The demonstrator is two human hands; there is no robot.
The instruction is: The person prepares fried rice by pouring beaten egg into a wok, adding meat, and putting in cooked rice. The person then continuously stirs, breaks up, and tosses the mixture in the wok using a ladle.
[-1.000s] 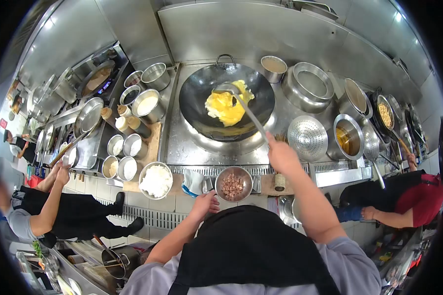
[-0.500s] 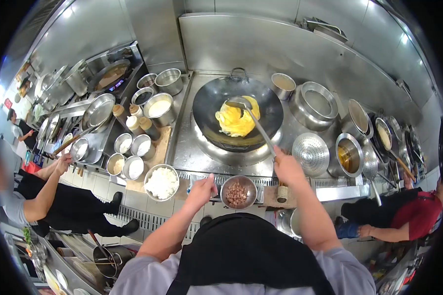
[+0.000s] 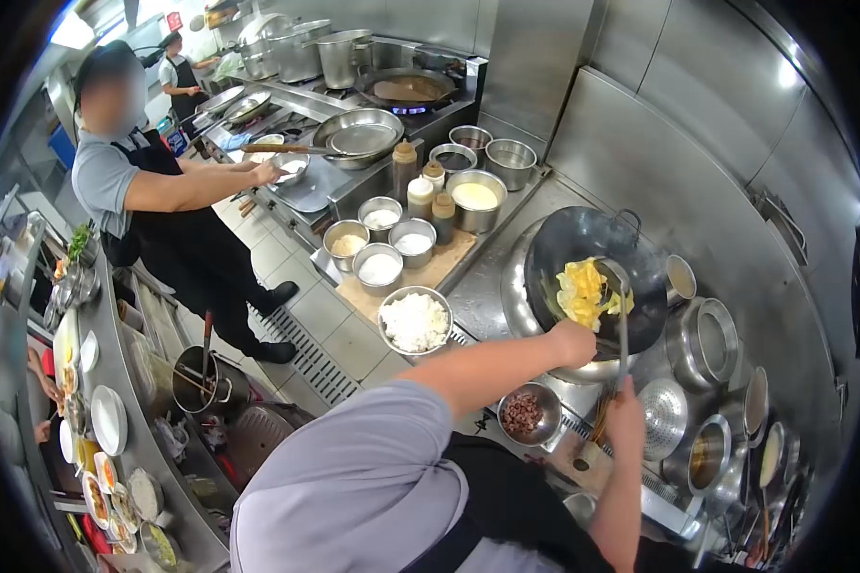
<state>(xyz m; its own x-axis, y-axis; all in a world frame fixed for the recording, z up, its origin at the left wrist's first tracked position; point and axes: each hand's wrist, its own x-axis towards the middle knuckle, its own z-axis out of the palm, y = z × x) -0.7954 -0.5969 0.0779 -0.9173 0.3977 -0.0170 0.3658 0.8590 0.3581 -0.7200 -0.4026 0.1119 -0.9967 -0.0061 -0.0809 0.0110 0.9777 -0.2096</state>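
My left hand (image 3: 575,342) is closed at the near rim of the black wok (image 3: 554,244); the exact grip is hidden under the fingers. The wok tilts on its burner. Cooked yellow egg (image 3: 581,294) lies in it, in soft folds. My right hand (image 3: 625,413) grips the long handle of a ladle (image 3: 624,329), whose bowl rests in the wok against the egg. Just left of my right hand stands a metal bowl of diced brown meat (image 3: 523,413). A bowl of white rice (image 3: 415,322) stands further left.
Seasoning pots (image 3: 380,267) and squeeze bottles (image 3: 420,196) crowd the counter on the left. A perforated strainer (image 3: 661,420) and metal pots (image 3: 702,344) sit on the right. A co-worker (image 3: 153,201) stands at the left stove, holding a small pan.
My view has swung left. My left hand has moved from beside the meat bowl to the wok's near rim. The wok now tilts, and the egg has shifted and folded.
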